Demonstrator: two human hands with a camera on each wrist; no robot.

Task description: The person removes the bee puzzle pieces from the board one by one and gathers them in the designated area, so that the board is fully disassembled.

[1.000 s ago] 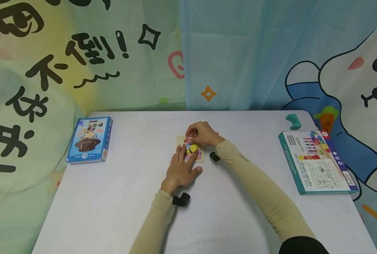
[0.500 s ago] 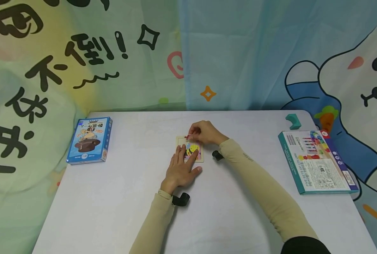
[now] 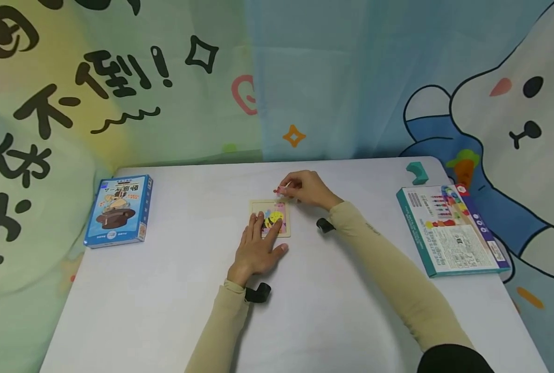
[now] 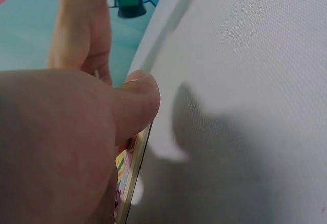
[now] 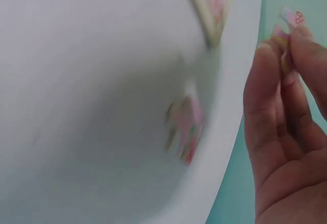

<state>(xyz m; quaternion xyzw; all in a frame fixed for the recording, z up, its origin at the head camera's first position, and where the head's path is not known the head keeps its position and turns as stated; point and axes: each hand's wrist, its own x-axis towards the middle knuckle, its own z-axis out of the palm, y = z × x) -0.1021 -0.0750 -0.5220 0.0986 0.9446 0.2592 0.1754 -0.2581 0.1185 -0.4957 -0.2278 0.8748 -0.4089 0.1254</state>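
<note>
A small wooden jigsaw puzzle with a cartoon bee lies mid-table. My left hand rests on its lower left part with fingers spread and straight; the left wrist view shows the thumb beside the puzzle's pale edge. Above the puzzle's upper right corner, my right hand pinches a small pink puzzle piece with red marks between thumb and fingertips. Another loose puzzle piece, pinkish and blurred, lies on the table below the right hand in the right wrist view; the hand hides it from the head view.
A blue box with a hat picture lies at the table's left. On the right is a white, teal and purple box, with a teal curved block behind it. A printed curtain hangs behind the white table.
My right hand has lifted a puzzle piece from the puzzle's upper part and moved it clear of the board. The left hand stays on the puzzle. The head view has shifted slightly right.
</note>
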